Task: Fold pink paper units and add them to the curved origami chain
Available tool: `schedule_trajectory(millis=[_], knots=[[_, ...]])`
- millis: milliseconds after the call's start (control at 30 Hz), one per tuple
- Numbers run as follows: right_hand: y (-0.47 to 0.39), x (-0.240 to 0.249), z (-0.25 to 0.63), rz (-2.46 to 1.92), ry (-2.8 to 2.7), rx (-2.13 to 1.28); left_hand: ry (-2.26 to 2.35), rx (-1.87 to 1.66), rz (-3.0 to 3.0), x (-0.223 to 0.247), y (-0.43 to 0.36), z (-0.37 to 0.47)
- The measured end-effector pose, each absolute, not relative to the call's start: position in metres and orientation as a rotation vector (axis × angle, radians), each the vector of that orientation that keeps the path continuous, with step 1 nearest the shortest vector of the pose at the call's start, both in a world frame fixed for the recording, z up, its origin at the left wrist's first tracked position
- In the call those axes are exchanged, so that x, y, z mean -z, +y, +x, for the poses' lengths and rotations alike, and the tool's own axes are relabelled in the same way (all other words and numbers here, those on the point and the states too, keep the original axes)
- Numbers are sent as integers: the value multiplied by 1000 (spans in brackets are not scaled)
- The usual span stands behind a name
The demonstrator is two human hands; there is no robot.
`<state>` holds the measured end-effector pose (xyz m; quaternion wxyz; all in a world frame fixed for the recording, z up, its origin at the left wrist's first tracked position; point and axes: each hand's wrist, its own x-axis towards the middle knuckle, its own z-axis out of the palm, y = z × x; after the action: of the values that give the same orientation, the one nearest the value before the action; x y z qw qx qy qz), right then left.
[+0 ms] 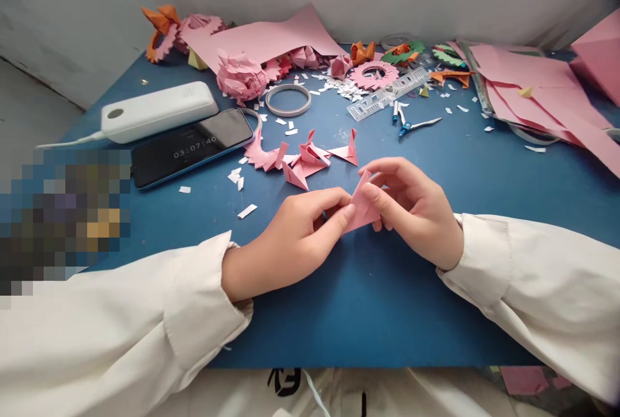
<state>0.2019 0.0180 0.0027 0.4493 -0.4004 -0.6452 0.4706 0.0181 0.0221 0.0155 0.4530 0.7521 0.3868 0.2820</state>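
Between my two hands is a small piece of folded pink paper (363, 208) with a pointed top, held just above the blue table. My left hand (305, 233) pinches its lower left edge between thumb and fingers. On the other side, my right hand (411, 204) grips the upper right part with the thumb in front, hiding some of the paper. Just beyond my hands lie several folded pink paper pieces (310, 157) and a pink toothed paper ring (264, 153), partly overlapped.
A phone (194, 149) and a white power bank (159, 110) lie at left. Tape rolls (288, 101), a clear ruler (387, 94), a compass (411, 124), paper scraps and folded paper shapes spread across the back. Pink sheets (533, 81) are stacked at right.
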Motion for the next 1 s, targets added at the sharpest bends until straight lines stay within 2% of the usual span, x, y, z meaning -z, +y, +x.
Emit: schedule_trajectory(millis=[1000], knots=[[15, -3, 203, -1048, -1719, -959, 961, -653, 1932, -17, 20, 15]])
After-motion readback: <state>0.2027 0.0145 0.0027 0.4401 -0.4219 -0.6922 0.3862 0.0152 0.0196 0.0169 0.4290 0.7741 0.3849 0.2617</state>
